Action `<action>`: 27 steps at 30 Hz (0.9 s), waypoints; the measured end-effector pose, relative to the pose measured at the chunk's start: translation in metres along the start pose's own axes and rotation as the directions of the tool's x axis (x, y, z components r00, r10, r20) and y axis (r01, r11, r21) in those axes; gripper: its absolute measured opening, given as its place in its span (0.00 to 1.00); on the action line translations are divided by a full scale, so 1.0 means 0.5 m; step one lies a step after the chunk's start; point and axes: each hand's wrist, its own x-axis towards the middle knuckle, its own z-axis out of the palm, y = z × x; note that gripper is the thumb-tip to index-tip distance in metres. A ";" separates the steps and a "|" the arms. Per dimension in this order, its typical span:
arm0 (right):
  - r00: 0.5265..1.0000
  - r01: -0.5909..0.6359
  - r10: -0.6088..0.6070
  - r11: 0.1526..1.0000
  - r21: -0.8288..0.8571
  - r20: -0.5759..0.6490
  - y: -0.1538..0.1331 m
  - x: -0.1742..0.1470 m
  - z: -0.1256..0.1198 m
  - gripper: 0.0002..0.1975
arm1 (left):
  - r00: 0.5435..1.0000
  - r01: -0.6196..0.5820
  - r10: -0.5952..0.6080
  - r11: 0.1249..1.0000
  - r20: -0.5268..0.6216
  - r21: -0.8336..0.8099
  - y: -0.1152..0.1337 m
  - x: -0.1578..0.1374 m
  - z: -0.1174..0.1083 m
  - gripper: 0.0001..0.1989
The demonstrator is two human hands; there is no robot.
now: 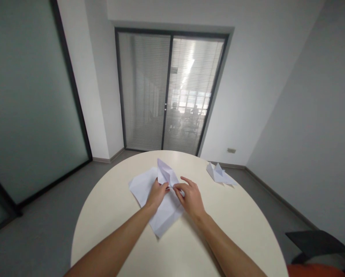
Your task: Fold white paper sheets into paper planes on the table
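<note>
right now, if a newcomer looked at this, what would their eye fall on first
Probably the left hand and right hand, pinching a folded paper above a white sheet on the round table. Next, a pointed paper shape near the table's far right edge. Behind, the bright glass panel with blinds also stands out.

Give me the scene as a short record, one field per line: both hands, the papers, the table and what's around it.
Left hand: the left hand grips the folded paper between thumb and fingers
Right hand: the right hand has thumb and index fingertips at the folded paper's near edge
Under the hands: a white sheet on the table
Right of the hands: a folded piece with raised points, near the table's edge
Table: pale, rounded edge
Beyond: glass doors with blinds
Lower right: part of a chair, black and orange
</note>
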 end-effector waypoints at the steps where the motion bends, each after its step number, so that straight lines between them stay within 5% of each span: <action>1: 0.998 -0.058 0.060 0.996 0.064 -0.019 0.004 0.002 0.001 0.07 | 1.000 0.016 -0.016 1.000 -0.013 -0.023 -0.003 0.001 0.000 0.14; 5: 0.940 -0.312 0.341 0.842 0.440 0.015 0.015 0.009 0.011 0.12 | 0.994 0.072 -0.083 0.987 -0.069 -0.141 -0.014 0.008 -0.004 0.12; 8: 0.901 -0.345 0.432 0.653 0.674 0.043 0.021 0.015 0.018 0.17 | 0.989 0.096 -0.111 0.983 -0.093 -0.154 -0.018 0.013 -0.007 0.12; 17: 0.807 -0.361 0.589 0.420 0.833 0.053 0.051 0.013 0.029 0.19 | 0.993 0.059 -0.063 0.997 -0.097 -0.040 -0.004 0.011 -0.005 0.16; 21: 0.828 -0.335 0.558 0.569 0.751 -0.054 0.073 0.004 0.029 0.20 | 0.994 0.044 -0.037 0.997 -0.104 0.066 -0.004 0.014 -0.006 0.17; 27: 0.922 -0.297 0.378 0.831 0.469 -0.085 0.101 -0.002 0.022 0.14 | 0.995 -0.067 0.044 0.956 0.086 0.287 -0.004 0.004 -0.005 0.10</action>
